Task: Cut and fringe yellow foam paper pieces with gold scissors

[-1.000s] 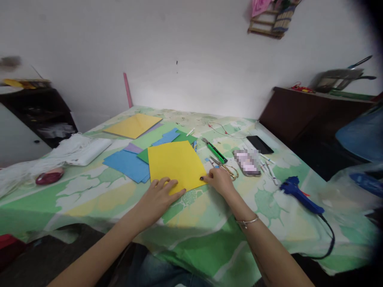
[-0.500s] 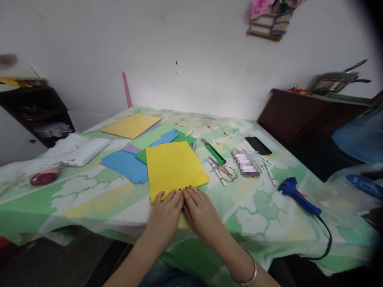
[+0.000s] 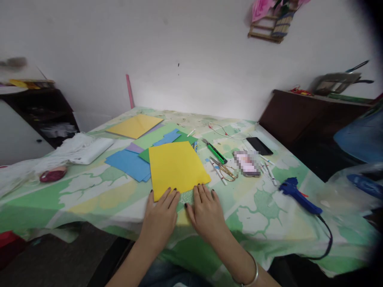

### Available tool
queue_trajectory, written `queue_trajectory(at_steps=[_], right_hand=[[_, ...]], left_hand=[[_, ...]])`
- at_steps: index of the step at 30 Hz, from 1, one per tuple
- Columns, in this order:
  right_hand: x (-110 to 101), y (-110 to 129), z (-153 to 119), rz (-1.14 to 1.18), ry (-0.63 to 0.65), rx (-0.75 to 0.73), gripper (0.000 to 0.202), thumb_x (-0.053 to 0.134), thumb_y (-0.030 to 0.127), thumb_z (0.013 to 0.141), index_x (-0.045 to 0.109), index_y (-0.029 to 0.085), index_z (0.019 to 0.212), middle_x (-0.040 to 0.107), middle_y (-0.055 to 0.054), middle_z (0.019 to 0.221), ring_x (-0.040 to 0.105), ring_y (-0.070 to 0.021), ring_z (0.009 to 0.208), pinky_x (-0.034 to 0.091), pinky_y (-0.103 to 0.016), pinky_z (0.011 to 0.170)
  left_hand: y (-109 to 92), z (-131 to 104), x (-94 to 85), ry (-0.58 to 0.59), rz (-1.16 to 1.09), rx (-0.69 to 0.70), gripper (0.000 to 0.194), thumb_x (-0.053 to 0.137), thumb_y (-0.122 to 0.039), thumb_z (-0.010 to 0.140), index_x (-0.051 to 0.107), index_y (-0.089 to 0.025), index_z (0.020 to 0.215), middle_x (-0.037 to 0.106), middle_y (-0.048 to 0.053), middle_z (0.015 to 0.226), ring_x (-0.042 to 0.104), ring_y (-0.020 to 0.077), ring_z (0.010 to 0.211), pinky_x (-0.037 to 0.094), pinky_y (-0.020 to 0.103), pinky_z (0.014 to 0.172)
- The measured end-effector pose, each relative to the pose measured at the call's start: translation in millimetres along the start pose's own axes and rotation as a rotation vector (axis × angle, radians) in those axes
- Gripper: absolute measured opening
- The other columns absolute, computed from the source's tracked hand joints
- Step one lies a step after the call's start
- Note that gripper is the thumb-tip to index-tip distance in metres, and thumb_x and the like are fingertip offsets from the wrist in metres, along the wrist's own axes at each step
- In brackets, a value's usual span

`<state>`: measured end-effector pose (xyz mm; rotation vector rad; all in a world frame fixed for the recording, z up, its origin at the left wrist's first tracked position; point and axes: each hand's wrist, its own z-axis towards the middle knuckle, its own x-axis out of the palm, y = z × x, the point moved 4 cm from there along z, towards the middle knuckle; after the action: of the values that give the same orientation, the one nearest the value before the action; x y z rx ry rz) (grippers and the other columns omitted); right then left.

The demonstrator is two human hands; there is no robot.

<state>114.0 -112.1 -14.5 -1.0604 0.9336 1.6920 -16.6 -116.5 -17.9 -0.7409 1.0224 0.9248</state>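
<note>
Both hands flat at the near edge of the table (image 3: 98, 199), palms down, side by side. Left hand (image 3: 161, 219) with fingers (image 3: 167, 196) extended and slightly spread, tips pressing the near edge of the yellow sheet (image 3: 176, 165); nothing pinched. Right hand (image 3: 206, 213) likewise open, fingers (image 3: 201, 193) a little apart, tips touching the same near edge toward its right corner. Yellow sheet lying flat near the middle of the table, just beyond both hands, overlapping a green sheet (image 3: 144, 155) and beside blue sheets (image 3: 128, 164) on its left. Right of the sheet: scissors (image 3: 224, 169), a green utility knife (image 3: 215, 151), white pens (image 3: 269, 169). Near the right edge, a blue glue gun (image 3: 296, 195). Toward the far left corner, another yellow sheet (image 3: 134, 125).
</note>
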Motion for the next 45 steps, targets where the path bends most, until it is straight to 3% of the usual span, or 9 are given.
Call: queue_trajectory(at_steps=[12,17,20,23,28,35,38,40,45], right_hand=[[-7,-34,11,-0.105,0.01,0.162,0.05,0.045,0.037,0.085,0.052,0.002,0.12,0.054,-0.023,0.123,0.043,-0.0362,0.11,0.03,-0.051,0.09],[-11,-37,17,-0.081,0.024,0.168,0.038,0.048,0.033,0.084,0.059,0.006,0.108,0.058,-0.021,0.115,0.046,-0.0341,0.104,0.036,-0.046,0.083],[-14,-44,25,-0.048,0.043,0.167,0.024,0.05,0.027,0.084,0.064,0.011,0.093,0.063,-0.017,0.103,0.049,-0.0307,0.1,0.038,-0.04,0.079],[-13,-53,38,0.001,0.06,0.142,0.017,0.052,0.02,0.083,0.063,0.011,0.092,0.063,-0.015,0.101,0.05,-0.0275,0.102,0.038,-0.037,0.083],[2,-69,65,0.111,0.108,0.049,0.03,0.056,0.027,0.085,0.054,0.014,0.111,0.06,-0.007,0.105,0.056,-0.0205,0.095,0.045,-0.038,0.082],[14,-91,82,0.155,0.105,-0.012,0.019,0.054,0.028,0.086,0.058,0.013,0.098,0.06,-0.005,0.097,0.059,-0.0166,0.083,0.05,-0.035,0.072],[6,-74,72,0.136,0.016,-0.064,0.016,0.058,0.014,0.081,0.061,0.011,0.096,0.058,-0.013,0.106,0.055,-0.0238,0.098,0.045,-0.04,0.083],[2,-53,58,0.126,-0.019,-0.154,0.023,0.055,0.008,0.08,0.061,0.013,0.102,0.052,-0.017,0.119,0.048,-0.0272,0.109,0.04,-0.043,0.09],[1,-15,24,0.12,0.055,-0.471,0.028,0.049,0.016,0.088,0.057,0.015,0.114,0.06,-0.011,0.116,0.05,-0.0217,0.11,0.041,-0.035,0.092]], left_hand=[[65,-42,-15.7,-0.051,0.009,-0.16,0.032,0.045,-0.018,0.081,0.065,-0.025,0.105,0.054,0.01,0.127,0.041,0.0304,0.123,0.032,0.055,0.097],[70,-32,-24.7,-0.278,-0.164,-0.213,0.018,0.05,-0.021,0.08,0.066,-0.018,0.075,0.067,0.011,0.102,0.056,0.0257,0.105,0.039,0.044,0.095],[73,-17,-24.0,-0.361,-0.292,-0.223,0.013,0.05,-0.024,0.081,0.061,-0.016,0.081,0.065,0.011,0.098,0.058,0.0216,0.097,0.044,0.036,0.09],[77,2,-12.8,-0.219,-0.366,-0.217,0.023,0.054,-0.028,0.079,0.055,-0.016,0.099,0.062,0.011,0.1,0.058,0.0219,0.093,0.046,0.036,0.083],[80,22,1.5,0.051,-0.421,-0.171,0.016,0.051,-0.025,0.079,0.057,-0.018,0.091,0.061,0.004,0.078,0.056,0.0199,0.077,0.044,0.034,0.071],[81,22,6.2,0.039,-0.4,-0.116,0.014,0.049,-0.019,0.08,0.058,-0.018,0.091,0.06,0.004,0.077,0.054,0.0193,0.076,0.041,0.033,0.07],[64,26,4.1,0.018,-0.312,0.059,0.026,0.044,-0.009,0.08,0.059,-0.02,0.099,0.059,0.007,0.09,0.051,0.0209,0.085,0.04,0.036,0.076],[48,30,3.6,0.079,-0.261,0.219,0.04,0.041,-0.002,0.078,0.059,-0.023,0.106,0.056,0.007,0.094,0.049,0.0209,0.087,0.039,0.035,0.076],[32,38,0.9,0.199,-0.148,0.36,0.046,0.04,-0.002,0.079,0.052,-0.024,0.118,0.052,0.008,0.092,0.045,0.0206,0.082,0.04,0.033,0.072]])
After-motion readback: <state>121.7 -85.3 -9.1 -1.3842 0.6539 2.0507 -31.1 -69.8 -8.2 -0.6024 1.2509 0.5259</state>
